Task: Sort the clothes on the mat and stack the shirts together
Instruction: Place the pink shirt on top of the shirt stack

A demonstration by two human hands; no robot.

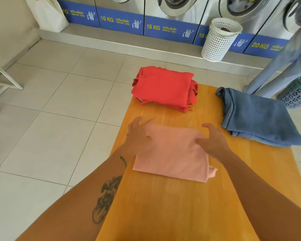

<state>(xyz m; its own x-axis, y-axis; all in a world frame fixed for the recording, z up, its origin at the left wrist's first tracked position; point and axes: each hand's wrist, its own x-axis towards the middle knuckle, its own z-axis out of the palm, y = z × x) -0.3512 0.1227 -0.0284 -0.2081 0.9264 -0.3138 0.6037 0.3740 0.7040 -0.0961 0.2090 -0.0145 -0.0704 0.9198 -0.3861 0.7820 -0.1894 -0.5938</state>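
Pink folded shirt [172, 153] lies on the orange bench [172, 206] near its middle. Left hand [139, 134] and right hand [214, 140] rest at its far corners, fingers spread, gripping nothing. Beyond it, a stack of red shirts [163, 87] overhangs the bench's far edge; folded jeans [255, 117] lie to the right.
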